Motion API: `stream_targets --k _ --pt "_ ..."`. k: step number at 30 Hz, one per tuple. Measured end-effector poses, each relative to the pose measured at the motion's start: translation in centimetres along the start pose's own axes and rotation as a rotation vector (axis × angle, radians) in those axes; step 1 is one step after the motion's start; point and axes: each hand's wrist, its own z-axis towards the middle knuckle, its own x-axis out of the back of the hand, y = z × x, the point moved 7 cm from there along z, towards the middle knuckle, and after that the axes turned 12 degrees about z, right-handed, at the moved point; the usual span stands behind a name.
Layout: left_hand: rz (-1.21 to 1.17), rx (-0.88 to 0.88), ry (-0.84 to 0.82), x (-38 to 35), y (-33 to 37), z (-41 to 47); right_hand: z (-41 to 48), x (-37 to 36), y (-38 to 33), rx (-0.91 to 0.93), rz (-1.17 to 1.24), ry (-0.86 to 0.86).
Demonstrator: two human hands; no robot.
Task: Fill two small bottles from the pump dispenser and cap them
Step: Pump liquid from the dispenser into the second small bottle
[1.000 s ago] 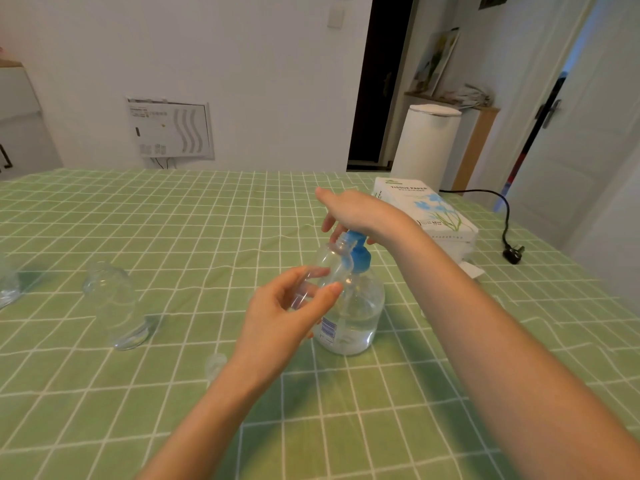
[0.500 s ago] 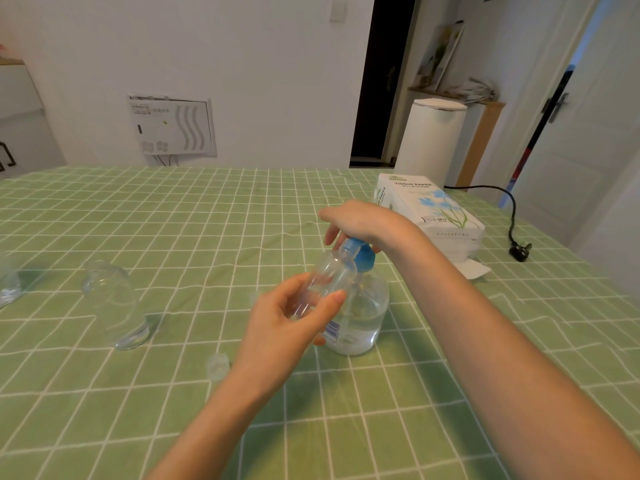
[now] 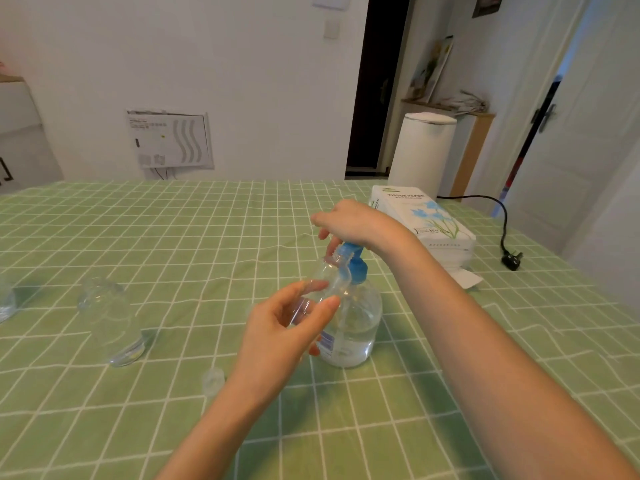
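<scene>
A clear pump dispenser (image 3: 356, 323) with a blue pump head stands mid-table, part full of clear liquid. My right hand (image 3: 353, 223) rests on top of the blue pump head, fingers draped over it. My left hand (image 3: 280, 330) pinches a small clear bottle (image 3: 329, 275) between thumb and fingers, tilted, its open neck just under the blue spout. A small clear cap (image 3: 213, 377) lies on the cloth to the left of my left forearm. How much liquid the small bottle holds is unclear.
A larger clear bottle (image 3: 110, 323) stands at the left, and another clear container (image 3: 5, 303) is cut off by the left edge. A tissue paper pack (image 3: 426, 223) lies at the right rear, with a black cord and plug (image 3: 512, 261) beyond it. A green checked cloth (image 3: 173, 237) covers the table.
The small bottle in my left hand has tilted and its neck has come closer under the spout. My right hand stays on the pump head. The camera view has shifted slightly.
</scene>
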Motion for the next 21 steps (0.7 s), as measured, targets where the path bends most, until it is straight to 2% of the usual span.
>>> stream_targets --k 12,21 --pt "0.035 0.023 -0.022 -0.2 -0.7 -0.2 0.0 -1.0 1.1 -0.067 -0.025 -0.041" --pt "0.041 0.023 -0.024 -0.1 -0.6 -0.2 0.4 -0.9 0.9 -0.01 0.001 -0.022"
